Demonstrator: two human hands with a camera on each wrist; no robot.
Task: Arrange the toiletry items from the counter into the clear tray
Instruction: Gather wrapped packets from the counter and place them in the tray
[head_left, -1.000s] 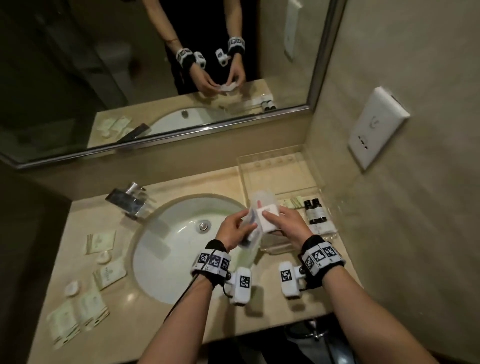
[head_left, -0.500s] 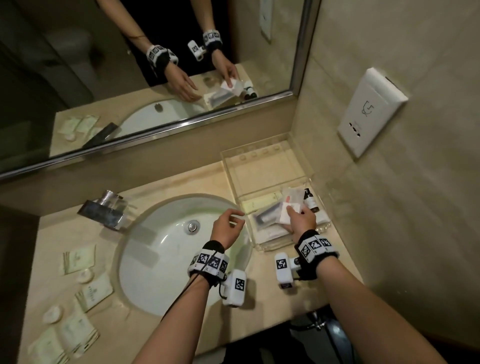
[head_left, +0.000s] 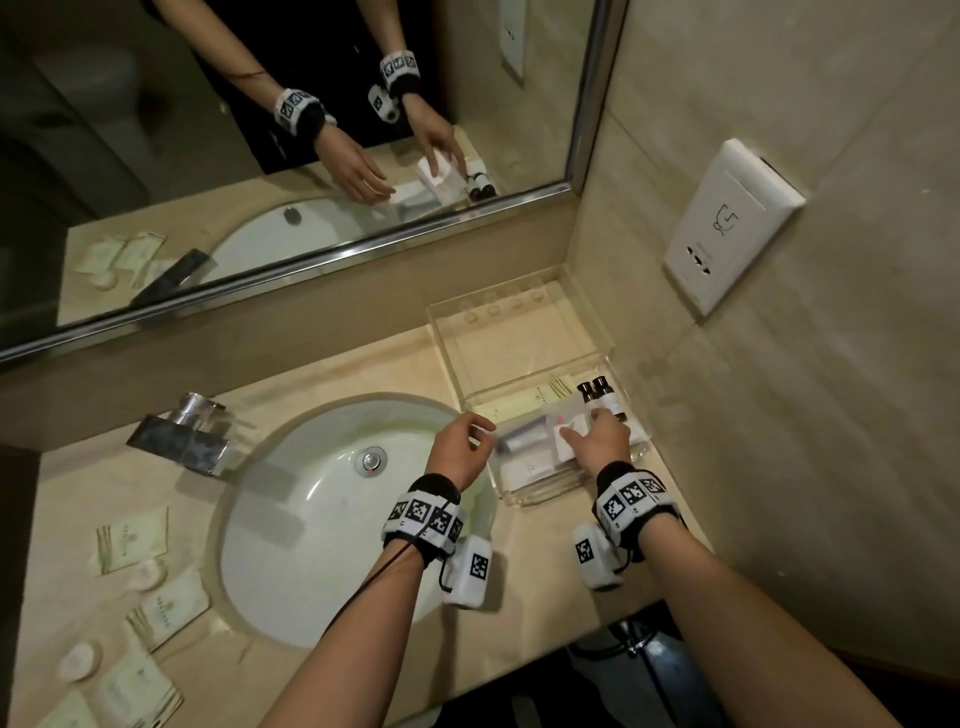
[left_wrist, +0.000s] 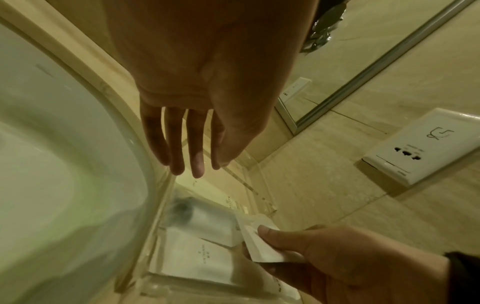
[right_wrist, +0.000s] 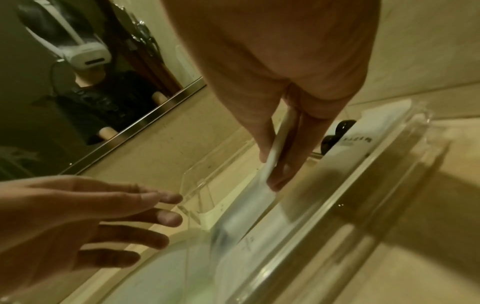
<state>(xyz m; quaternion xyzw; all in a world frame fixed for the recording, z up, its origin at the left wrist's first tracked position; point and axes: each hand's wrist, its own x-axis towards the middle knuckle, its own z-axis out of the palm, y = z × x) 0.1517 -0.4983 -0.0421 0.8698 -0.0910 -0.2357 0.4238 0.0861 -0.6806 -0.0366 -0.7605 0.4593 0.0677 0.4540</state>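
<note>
The clear tray (head_left: 519, 307) stands on the counter right of the sink, against the wall. Its far compartment is bare. The near one holds two dark bottles (head_left: 598, 396), a pale green sachet (head_left: 524, 402), a clear pouch (head_left: 519, 440) and a white sachet (head_left: 525, 468). My right hand (head_left: 584, 427) is low over this compartment and pinches a small white packet (head_left: 565, 435) between thumb and fingers, as the right wrist view shows (right_wrist: 275, 148). My left hand (head_left: 475, 431) hovers with relaxed fingers (left_wrist: 196, 164) over the sink edge beside the tray's left wall and holds nothing.
Several pale green sachets (head_left: 132, 538) and round white soaps (head_left: 148, 574) lie on the counter left of the sink (head_left: 311, 545). A chrome faucet (head_left: 182, 436) stands behind it. A mirror runs along the back, and a white socket plate (head_left: 732, 223) sits on the right wall.
Both hands held the clear pouch and white packet over the sink edge. The pouch now lies in the tray, the left hand has let go, and the right hand carried the packet over the tray.
</note>
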